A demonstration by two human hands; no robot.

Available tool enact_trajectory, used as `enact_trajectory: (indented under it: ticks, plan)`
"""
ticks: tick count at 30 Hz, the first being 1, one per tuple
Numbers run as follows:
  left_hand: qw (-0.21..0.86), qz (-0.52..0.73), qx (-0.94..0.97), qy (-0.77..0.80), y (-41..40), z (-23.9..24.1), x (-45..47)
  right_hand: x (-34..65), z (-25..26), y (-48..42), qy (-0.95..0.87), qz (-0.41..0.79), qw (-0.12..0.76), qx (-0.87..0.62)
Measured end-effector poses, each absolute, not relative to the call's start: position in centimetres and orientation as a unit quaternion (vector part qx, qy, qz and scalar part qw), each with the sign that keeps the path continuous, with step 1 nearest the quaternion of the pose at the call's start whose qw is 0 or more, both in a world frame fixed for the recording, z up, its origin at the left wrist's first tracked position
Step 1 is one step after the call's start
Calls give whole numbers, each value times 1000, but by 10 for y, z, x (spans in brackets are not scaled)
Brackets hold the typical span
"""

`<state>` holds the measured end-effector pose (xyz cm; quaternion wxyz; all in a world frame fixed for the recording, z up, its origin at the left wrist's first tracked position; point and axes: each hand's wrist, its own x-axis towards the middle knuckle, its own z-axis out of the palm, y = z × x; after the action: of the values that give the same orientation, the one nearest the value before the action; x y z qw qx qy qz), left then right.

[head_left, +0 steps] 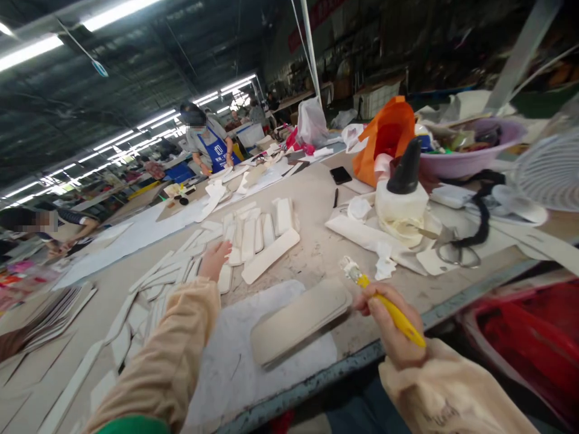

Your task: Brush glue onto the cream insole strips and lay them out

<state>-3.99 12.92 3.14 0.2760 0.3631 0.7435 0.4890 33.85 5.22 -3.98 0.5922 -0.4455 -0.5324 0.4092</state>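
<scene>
My right hand (395, 322) is wrapped round the yellow handle of a brush (389, 307), whose bristles are coated in a whitish paste and point away from me. Left of it, a stack of beige rounded strips (298, 322) lies on a white sheet (226, 361) near the table edge. My left hand (216, 260) is stretched out over the table, fingers extended and apparently holding nothing. It is right beside a group of pale strips (248, 235) laid side by side; its palm side is hidden.
A white tub (400, 208) with a black cone on it stands at right, near scissors (459, 253). Behind are an orange bag (384, 138), a purple basin (474, 147) and a phone (340, 175). Co-workers (212, 144) stand across the tables. More strips (149, 289) spread leftward.
</scene>
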Motion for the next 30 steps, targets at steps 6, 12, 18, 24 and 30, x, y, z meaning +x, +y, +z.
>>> enact_trajectory:
  ticks: [6, 12, 18, 24, 30]
  plan:
    - [226, 353, 648, 636, 0, -37, 4, 336, -55, 55, -478, 497, 592, -417]
    - [178, 306, 720, 596, -58, -81, 26, 327, -44, 61, -305, 712, 540, -330]
    - [138, 312, 718, 607, -59, -91, 28, 322, -36, 62, -310, 729, 503, -346]
    - [140, 328, 705, 613, -61, -90, 29, 300, -37, 52, -345, 699, 490, -390]
    - [174, 346, 680, 623, -58, -89, 30, 254, -35, 34, -553, 598, 387, -432]
